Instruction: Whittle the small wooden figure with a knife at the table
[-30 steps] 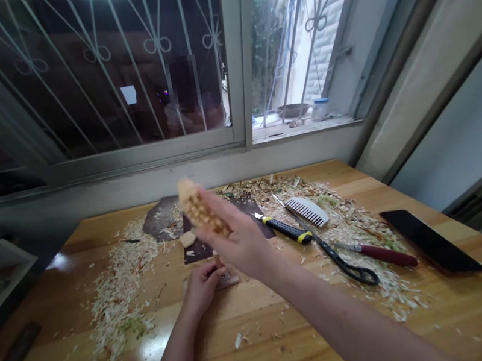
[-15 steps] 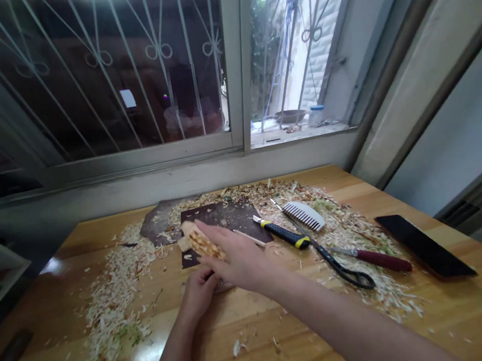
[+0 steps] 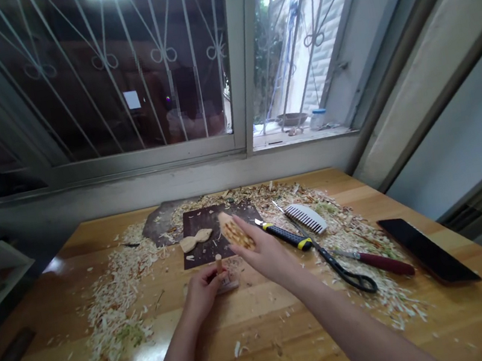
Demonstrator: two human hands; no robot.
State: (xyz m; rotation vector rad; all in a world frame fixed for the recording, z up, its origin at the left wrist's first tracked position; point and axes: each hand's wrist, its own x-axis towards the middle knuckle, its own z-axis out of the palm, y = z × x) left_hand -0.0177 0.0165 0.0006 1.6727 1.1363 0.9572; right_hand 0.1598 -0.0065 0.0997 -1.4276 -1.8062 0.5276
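Observation:
My right hand [image 3: 263,249] is wrapped around a wooden brush-like piece [image 3: 237,234] with a tan, bumpy face, raised above a dark brown mat [image 3: 190,220]. Near the mat's front edge, the fingers of my left hand [image 3: 206,290] pinch a small upright wooden peg [image 3: 219,263]. Beneath these fingers lies a pale flat piece [image 3: 230,285], partly hidden by them. A carved light wooden piece [image 3: 196,240], narrow in its middle, rests on the mat's left part, touched by neither hand.
Right of the mat lie a yellow-black craft knife [image 3: 284,234], a white comb [image 3: 305,218], black-handled scissors [image 3: 344,271] and a red-handled tool [image 3: 384,263]. Further right is a black flat slab [image 3: 428,248]. Wood shavings [image 3: 118,285] are scattered along the wooden table [image 3: 315,333].
My right hand has moved right with the brush-like piece, away from my left hand. The peg and the whole carved piece have come into sight. My left hand stays low at the mat's front.

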